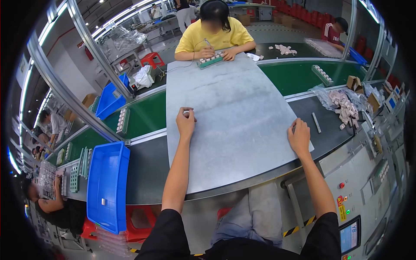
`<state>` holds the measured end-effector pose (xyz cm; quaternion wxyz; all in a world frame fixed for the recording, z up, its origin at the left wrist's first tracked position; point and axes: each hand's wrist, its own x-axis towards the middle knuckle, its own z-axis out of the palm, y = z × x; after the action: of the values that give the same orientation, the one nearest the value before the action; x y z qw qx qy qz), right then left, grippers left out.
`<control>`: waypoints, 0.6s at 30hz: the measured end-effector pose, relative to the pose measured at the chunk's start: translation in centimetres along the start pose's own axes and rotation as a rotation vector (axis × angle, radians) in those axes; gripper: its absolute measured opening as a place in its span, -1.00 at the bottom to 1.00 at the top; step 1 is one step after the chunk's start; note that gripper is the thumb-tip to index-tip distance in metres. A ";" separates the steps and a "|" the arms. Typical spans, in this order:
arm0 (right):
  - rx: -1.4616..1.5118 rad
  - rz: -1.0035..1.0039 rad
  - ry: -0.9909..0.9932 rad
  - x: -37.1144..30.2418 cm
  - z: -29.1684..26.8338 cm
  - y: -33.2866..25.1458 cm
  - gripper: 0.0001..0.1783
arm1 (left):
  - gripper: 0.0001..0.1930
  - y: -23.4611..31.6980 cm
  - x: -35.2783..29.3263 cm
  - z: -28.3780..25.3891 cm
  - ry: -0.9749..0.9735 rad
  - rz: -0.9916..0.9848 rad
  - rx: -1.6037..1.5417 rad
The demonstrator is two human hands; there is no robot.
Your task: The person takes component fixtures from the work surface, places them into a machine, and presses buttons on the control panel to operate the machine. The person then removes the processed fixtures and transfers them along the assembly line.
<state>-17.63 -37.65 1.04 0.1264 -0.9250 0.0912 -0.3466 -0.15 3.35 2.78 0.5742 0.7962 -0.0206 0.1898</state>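
Note:
A large pale grey board (234,125) lies across the bench in front of me. Over its left side, my left hand (186,122) is closed, its fingers curled in toward the thumb and nothing visible in them. My right hand (300,136) rests at the board's right edge, fingers loosely bent inward, with nothing showing in it. Close to it on the dark bench lies a slim light-coloured bar (316,122). At the board's far end, a person in a yellow top (214,37) holds a pen-like tool (208,43) over a green tray (210,61) of small pale blocks.
Green conveyor belt (281,78) runs on both sides of the board, carrying block-filled trays (323,75). A blue bin (108,186) stands at my left. Loose pale pink pieces (346,106) are heaped at right, beside a machine with a screen (349,234). Metal posts (69,82) rise at left.

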 end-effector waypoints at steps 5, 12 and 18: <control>-0.008 0.004 -0.010 0.1 -0.1 -0.3 -0.85 | -0.87 -0.1 0.1 -0.3 0.001 0.014 -0.014; -0.013 0.008 -0.015 0.1 0.1 0.0 -0.85 | -0.87 0.4 0.0 -0.2 -0.018 -0.014 0.002; -0.019 0.020 -0.031 0.0 0.0 0.0 -0.85 | -0.86 -0.1 0.1 0.0 -0.013 0.010 0.020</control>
<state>-17.64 -37.67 1.09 0.1224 -0.9304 0.1017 -0.3302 -0.08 3.39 2.74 0.5649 0.8031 -0.0263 0.1874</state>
